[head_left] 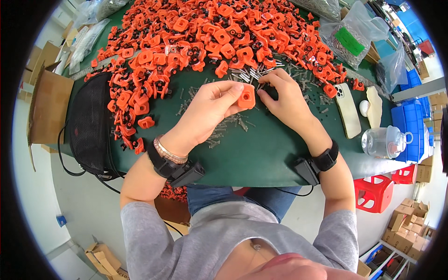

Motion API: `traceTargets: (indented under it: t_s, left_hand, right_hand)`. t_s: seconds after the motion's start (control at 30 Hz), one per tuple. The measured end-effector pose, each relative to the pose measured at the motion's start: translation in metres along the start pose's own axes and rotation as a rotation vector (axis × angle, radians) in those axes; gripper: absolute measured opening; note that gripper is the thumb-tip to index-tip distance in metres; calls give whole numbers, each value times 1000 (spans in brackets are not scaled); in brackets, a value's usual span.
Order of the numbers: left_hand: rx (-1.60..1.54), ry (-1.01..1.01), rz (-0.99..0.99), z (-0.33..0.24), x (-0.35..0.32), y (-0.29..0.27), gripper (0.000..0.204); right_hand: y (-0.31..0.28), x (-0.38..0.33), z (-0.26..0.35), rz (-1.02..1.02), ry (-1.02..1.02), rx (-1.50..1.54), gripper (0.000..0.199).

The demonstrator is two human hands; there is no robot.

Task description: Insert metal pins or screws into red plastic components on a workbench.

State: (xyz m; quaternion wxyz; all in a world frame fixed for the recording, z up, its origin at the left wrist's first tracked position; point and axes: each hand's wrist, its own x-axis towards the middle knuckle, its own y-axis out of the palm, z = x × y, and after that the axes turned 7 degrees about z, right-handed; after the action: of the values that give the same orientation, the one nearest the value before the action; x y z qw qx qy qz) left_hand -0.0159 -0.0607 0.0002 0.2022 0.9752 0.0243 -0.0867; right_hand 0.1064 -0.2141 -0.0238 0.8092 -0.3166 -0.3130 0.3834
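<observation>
My left hand (pixel 212 105) pinches a small orange plastic cap (pixel 247 97) between thumb and fingers, just above the green table (pixel 261 154). My right hand (pixel 282 95) is right beside the cap, fingertips closed on a small dark part I cannot make out, over scattered small metal springs (pixel 224 128) and metal pins (pixel 249 74). A big heap of the same orange caps (pixel 219 37) lies beyond both hands.
A black mesh bag (pixel 91 126) lies at the table's left edge. A phone (pixel 347 109), a white oval object (pixel 364 108) and a clear lidded jar (pixel 385 141) are on the right. Plastic bags of parts (pixel 350 37) lie behind. A red stool (pixel 375 191) and cardboard boxes (pixel 46 105) surround the table.
</observation>
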Motion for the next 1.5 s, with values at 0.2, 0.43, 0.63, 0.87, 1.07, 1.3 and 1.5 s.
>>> traceTargets:
  t_s: [0.2,0.43,0.63,0.87,1.07,1.3,1.5]
  left_hand:
    - [-18,15,-10,-3,-3,1,28]
    - [-35,65,-34,1,-2,-1,26]
    - [19,87,-19,5,2,-4,25]
    - [-31,112,-52,1,1,-9,24]
    - [4,53,-102,1,2,-9,23]
    - [29,21,-73,1,1,-8,24]
    - [664,6,-75,2,1,-5,22]
  right_hand:
    - [-2,4,0,38,-38,-68,13]
    - [-1,16,10,230,12,-344,18]
    - [-2,15,12,178,-29,-436,25]
    - [-30,4,23,-25,167,125,9]
    - [-24,-12,26,31,90,232,7]
    - [-13,-14,28,220,-6,-89,16]
    - [-6,-14,26,162,-41,53,11]
